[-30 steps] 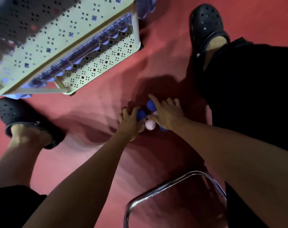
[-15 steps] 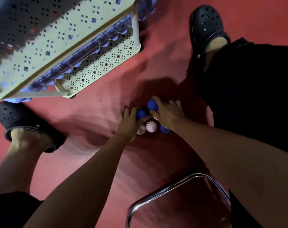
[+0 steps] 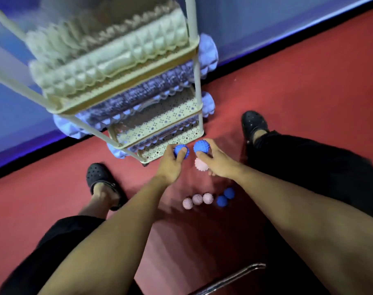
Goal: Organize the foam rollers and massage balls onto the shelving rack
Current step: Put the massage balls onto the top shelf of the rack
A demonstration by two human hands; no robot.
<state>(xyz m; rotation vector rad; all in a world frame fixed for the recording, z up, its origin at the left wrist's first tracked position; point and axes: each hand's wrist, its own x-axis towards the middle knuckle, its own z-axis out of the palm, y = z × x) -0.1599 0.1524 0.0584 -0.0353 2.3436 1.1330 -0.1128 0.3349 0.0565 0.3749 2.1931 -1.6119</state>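
Observation:
My left hand (image 3: 170, 165) grips a blue spiky massage ball (image 3: 181, 151). My right hand (image 3: 218, 162) holds a second blue spiky ball (image 3: 200, 146) between thumb and fingers, with a pink spiky ball (image 3: 200, 165) tucked under its palm. Both hands hang in front of the lowest tier of the cream shelving rack (image 3: 177, 116). A cream foam roller (image 3: 108, 62) lies on an upper tier and purple rollers (image 3: 138, 96) fill the tiers below. On the red floor lie three pink balls (image 3: 197, 200) and two blue balls (image 3: 225, 198).
My feet in black clogs stand at the left (image 3: 102, 179) and the right (image 3: 253, 124) of the rack. A chrome tube frame (image 3: 230, 277) shows at the bottom edge. A blue wall (image 3: 266, 24) runs behind the rack.
Both hands have lifted off the floor with balls in them and come up to the rack's lowest tier. The view has tilted up, and several balls stay on the floor.

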